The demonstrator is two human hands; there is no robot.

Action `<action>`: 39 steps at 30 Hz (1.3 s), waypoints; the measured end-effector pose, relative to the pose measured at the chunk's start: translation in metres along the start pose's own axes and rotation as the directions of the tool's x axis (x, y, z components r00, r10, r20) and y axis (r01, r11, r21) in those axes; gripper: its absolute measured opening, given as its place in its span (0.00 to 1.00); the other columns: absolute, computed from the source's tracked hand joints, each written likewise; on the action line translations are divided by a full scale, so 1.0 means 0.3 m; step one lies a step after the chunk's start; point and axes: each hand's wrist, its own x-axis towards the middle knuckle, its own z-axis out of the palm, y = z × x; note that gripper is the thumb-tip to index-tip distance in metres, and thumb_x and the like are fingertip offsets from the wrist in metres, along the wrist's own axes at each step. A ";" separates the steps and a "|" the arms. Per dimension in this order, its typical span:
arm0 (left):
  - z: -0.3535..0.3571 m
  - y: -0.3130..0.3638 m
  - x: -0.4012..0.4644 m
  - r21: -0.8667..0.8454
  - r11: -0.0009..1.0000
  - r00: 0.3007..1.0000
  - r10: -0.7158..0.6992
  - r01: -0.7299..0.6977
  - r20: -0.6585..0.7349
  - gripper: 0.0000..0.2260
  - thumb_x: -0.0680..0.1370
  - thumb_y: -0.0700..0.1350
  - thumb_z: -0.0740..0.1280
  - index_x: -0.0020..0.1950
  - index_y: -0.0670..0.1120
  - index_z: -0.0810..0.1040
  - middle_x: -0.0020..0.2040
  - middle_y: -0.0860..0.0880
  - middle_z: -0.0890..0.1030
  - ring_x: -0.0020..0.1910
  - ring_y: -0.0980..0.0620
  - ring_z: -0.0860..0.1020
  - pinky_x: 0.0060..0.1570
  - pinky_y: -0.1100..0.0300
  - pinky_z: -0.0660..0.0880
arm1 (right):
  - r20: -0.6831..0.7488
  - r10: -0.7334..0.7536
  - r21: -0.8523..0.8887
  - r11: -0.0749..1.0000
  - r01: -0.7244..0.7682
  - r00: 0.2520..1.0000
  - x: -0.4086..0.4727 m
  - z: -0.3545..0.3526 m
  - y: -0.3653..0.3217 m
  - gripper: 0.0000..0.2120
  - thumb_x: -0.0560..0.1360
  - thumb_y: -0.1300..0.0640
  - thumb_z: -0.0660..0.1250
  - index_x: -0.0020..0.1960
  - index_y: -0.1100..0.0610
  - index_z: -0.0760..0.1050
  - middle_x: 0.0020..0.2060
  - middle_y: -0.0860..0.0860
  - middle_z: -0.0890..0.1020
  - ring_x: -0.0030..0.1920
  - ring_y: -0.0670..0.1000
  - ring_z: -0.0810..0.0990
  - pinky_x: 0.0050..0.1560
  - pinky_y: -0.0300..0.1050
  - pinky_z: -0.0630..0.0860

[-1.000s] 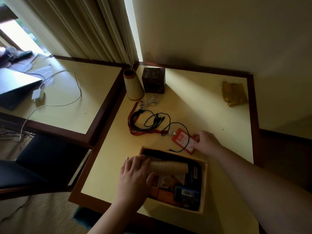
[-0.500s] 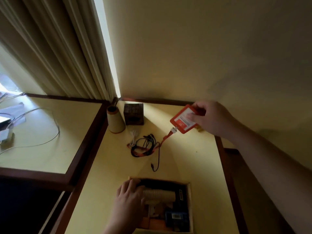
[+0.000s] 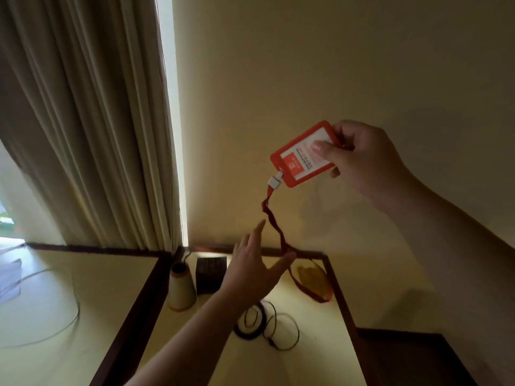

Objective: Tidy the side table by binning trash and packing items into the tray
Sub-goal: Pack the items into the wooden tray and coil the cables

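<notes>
Fingers and thumb of the right hand [image 3: 362, 160] pinch the upper corner of an orange plastic badge holder with a white card inside [image 3: 303, 154], held high in front of the cream wall, probably so that its orange fabric lanyard [image 3: 281, 238] hangs free and comes clear of the cables below. The strap drops from the white clip [image 3: 274, 183] at the holder's lower corner, twists once, and its loop trails down near the side table with a cream top and dark wooden rim [image 3: 315, 366]. The left hand [image 3: 250, 270] reaches up under it, fingers spread and straight, thumb just at the strap; I judge it means to gather the loose strap for packing. It grips nothing yet.

Still on the table: a coil of thin black cable [image 3: 264, 323], a cream cone-shaped holder [image 3: 180, 288], a small dark carved wooden box [image 3: 211, 273] and a crumpled yellow-brown scrap [image 3: 312, 277] by the far edge, likely trash. No tray is in view.

Card print: an orange block with a white logo and lines of small red text, too blurred to read.
</notes>
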 end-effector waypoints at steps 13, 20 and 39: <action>-0.426 0.414 0.130 -0.322 0.849 0.885 0.303 -0.419 -0.354 0.05 0.84 0.48 0.66 0.53 0.51 0.82 0.35 0.45 0.78 0.33 0.54 0.75 0.34 0.59 0.80 | -0.235 0.362 0.563 0.807 -0.178 0.902 0.073 -0.180 0.016 0.05 0.77 0.59 0.74 0.53 0.57 0.82 0.50 0.55 0.87 0.51 0.54 0.88 0.44 0.46 0.83; -0.611 0.562 0.150 0.256 0.729 0.709 0.681 -0.635 -0.182 0.04 0.81 0.52 0.70 0.50 0.53 0.83 0.41 0.60 0.81 0.42 0.61 0.79 0.41 0.69 0.73 | -0.093 0.486 0.486 0.784 -0.387 0.869 -0.025 -0.095 0.102 0.11 0.75 0.56 0.77 0.55 0.58 0.82 0.50 0.57 0.87 0.46 0.54 0.88 0.45 0.48 0.84; -0.368 0.390 0.098 -0.431 0.889 0.923 0.284 -0.153 0.260 0.21 0.85 0.60 0.54 0.41 0.48 0.73 0.32 0.53 0.72 0.29 0.56 0.67 0.31 0.62 0.66 | 0.043 0.210 0.698 0.693 -0.180 0.977 -0.073 -0.104 -0.175 0.12 0.73 0.56 0.76 0.54 0.59 0.81 0.52 0.53 0.88 0.54 0.54 0.87 0.51 0.49 0.82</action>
